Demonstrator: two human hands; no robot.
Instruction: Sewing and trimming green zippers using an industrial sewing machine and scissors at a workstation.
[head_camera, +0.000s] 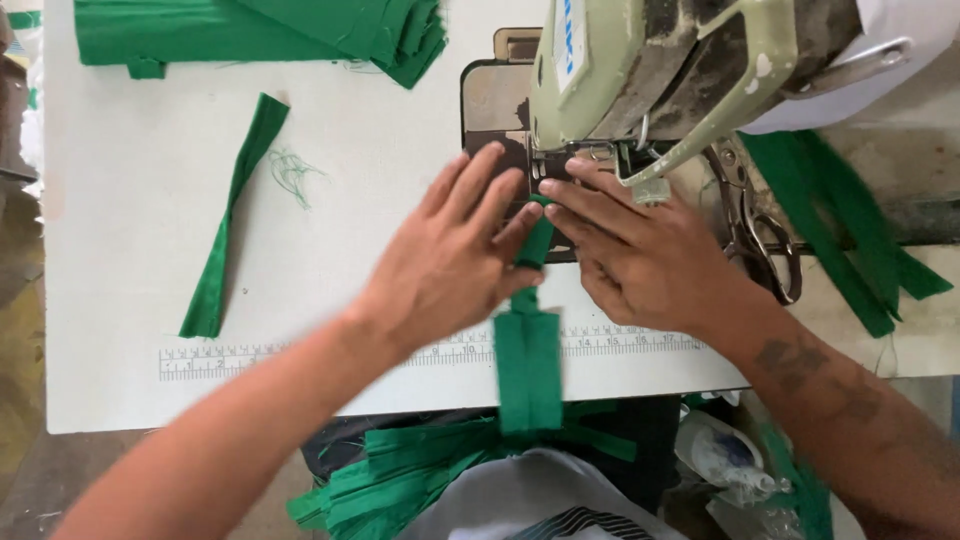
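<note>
A narrow green fabric strip (528, 360) runs from my lap up across the table edge to the needle area of a pale green sewing machine (650, 70). My left hand (455, 260) lies flat with fingers spread, pressing the strip's left side just in front of the presser foot. My right hand (640, 255) presses the strip from the right, its fingertips by the presser foot (550, 165). The strip's upper end is hidden between my fingers.
A folded green strip (232, 215) lies on the white table (130, 330) at left, with loose green thread (292, 172) beside it. Green fabric pieces (270, 30) are stacked at the back left. Scissors (760, 235) and more green strips (850, 235) lie right. A ruler (300, 358) is fixed along the front edge.
</note>
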